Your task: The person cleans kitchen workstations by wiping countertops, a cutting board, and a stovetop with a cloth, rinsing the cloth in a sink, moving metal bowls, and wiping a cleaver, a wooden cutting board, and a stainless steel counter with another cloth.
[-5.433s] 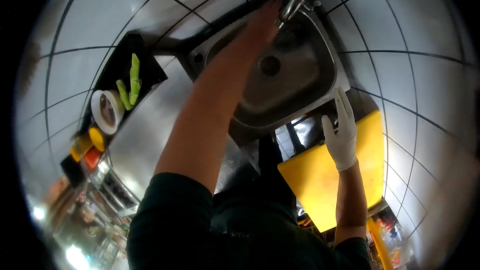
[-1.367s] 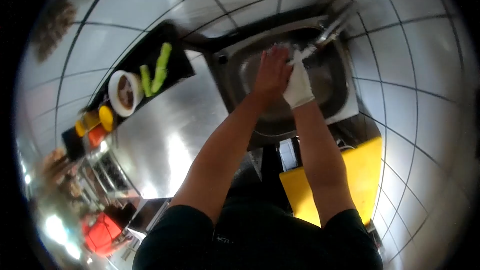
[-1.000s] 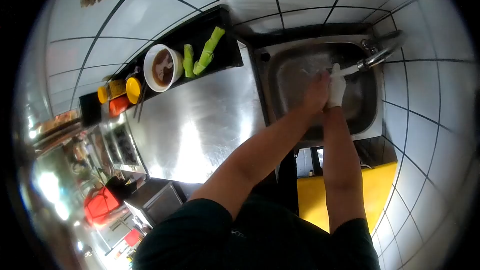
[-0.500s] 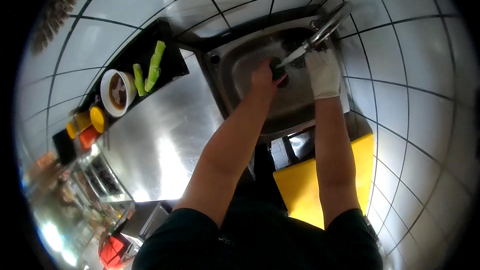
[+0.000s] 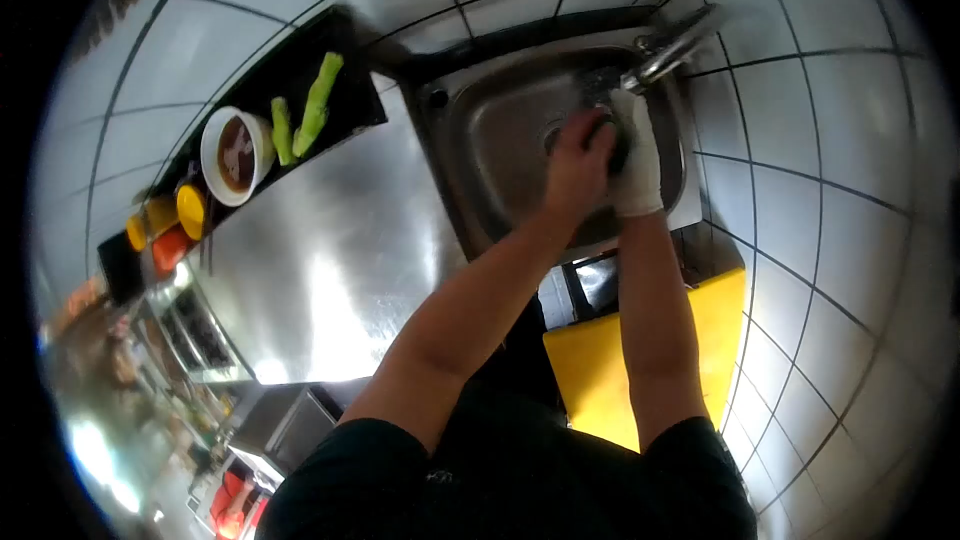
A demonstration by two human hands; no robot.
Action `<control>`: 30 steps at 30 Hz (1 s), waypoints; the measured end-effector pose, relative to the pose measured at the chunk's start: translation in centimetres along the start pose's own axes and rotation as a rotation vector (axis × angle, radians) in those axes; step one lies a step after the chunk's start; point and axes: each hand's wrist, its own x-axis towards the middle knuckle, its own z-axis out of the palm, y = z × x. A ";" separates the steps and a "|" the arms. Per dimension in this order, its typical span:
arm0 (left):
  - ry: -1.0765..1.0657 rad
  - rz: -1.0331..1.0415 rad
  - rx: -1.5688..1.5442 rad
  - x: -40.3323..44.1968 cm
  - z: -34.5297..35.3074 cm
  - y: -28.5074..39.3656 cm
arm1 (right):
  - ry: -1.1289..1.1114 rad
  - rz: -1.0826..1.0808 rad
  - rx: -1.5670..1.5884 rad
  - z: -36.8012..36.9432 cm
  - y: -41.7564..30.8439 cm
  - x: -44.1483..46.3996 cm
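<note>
My left hand (image 5: pixel 580 168) is bare and closed around a small dark pad (image 5: pixel 619 144), over the metal sink (image 5: pixel 490 160). The pad presses against the palm side of my right hand (image 5: pixel 638 155), which wears a white glove. The gloved fingers are stretched toward the faucet (image 5: pixel 660 62), just below its spout. Blur softens the fingertips, and the pad is partly hidden between my hands.
A steel counter (image 5: pixel 330 240) adjoins the sink on the left. Behind it, a black ledge holds a white bowl (image 5: pixel 210 158) of brown liquid, green stalks (image 5: pixel 318 105) and yellow-lidded containers. A yellow board (image 5: pixel 590 370) lies below the sink. A person in red (image 5: pixel 230 505) is at lower left.
My left hand has moved right with the dark pad, from under the water stream to my gloved right hand. Earlier, both hands were together under the faucet. The view has shifted slightly.
</note>
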 end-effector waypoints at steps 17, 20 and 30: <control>-0.191 0.996 0.754 1.2 0.1 -1.2 | 0.148 0.267 0.294 1.6 -2.0 -4.7; -0.135 0.953 0.739 0.8 0.4 -0.3 | 0.203 0.253 0.210 2.9 -2.3 -5.1; -0.099 0.906 0.881 -0.4 1.2 1.5 | 0.203 0.265 0.208 2.5 -1.9 -5.0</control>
